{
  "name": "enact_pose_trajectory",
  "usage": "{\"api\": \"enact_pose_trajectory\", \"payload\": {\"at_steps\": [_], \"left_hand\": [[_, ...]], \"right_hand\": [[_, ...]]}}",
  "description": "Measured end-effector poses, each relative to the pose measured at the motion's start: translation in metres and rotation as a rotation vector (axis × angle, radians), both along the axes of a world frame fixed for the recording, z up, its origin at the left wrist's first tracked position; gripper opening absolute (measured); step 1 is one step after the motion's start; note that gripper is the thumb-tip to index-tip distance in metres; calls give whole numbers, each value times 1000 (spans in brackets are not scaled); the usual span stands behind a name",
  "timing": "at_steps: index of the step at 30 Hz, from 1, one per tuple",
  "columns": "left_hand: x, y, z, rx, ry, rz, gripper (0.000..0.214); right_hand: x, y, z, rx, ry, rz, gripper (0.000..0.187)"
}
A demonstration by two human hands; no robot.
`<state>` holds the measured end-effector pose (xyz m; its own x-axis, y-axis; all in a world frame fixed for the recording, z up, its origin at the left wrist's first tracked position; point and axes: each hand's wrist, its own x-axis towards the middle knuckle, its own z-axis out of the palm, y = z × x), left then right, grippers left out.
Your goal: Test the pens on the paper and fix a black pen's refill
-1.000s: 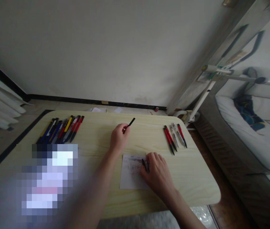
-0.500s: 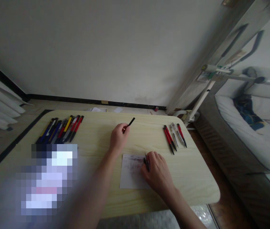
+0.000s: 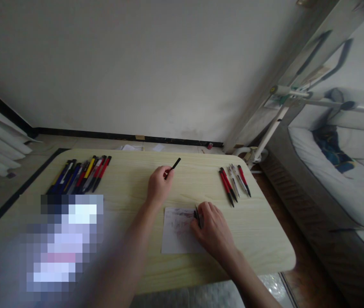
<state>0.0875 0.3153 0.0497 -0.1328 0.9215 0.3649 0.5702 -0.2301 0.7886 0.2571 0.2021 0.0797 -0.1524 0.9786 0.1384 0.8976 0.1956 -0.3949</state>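
My left hand (image 3: 158, 185) rests on the pale wooden table (image 3: 130, 192), fingers closed round a thin black pen cap or stick (image 3: 174, 166) that juts up to the right. My right hand (image 3: 212, 229) is closed on a dark pen (image 3: 197, 216), its tip on a white sheet of paper (image 3: 177, 231) marked with red and dark scribbles. Both hands sit near the table's middle.
A row of several pens, blue, red, yellow and black (image 3: 81, 173), lies at the table's far left. Several red and silver pens (image 3: 235, 182) lie at the far right. A blurred-out patch (image 3: 63, 244) covers the near left. A bed (image 3: 339, 171) stands beyond the right edge.
Almost nothing: the right hand's pen has shifted slightly on the paper, and the view has drifted a little. The left hand holds still.
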Motion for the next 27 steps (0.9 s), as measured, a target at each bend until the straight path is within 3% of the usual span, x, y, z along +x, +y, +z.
{"api": "enact_pose_trajectory", "payload": {"at_steps": [14,19,27], "left_hand": [[0,-1,1,28,8,-3,19],[6,-8,13,120,118,-99,15],[13,-13,19,123,84,-317,16]], "right_hand": [[33,-3,-3,-12,226,-122,6],[37,30,5,35,443,-105,10],[13,95,16,-8,834,15,32]]}}
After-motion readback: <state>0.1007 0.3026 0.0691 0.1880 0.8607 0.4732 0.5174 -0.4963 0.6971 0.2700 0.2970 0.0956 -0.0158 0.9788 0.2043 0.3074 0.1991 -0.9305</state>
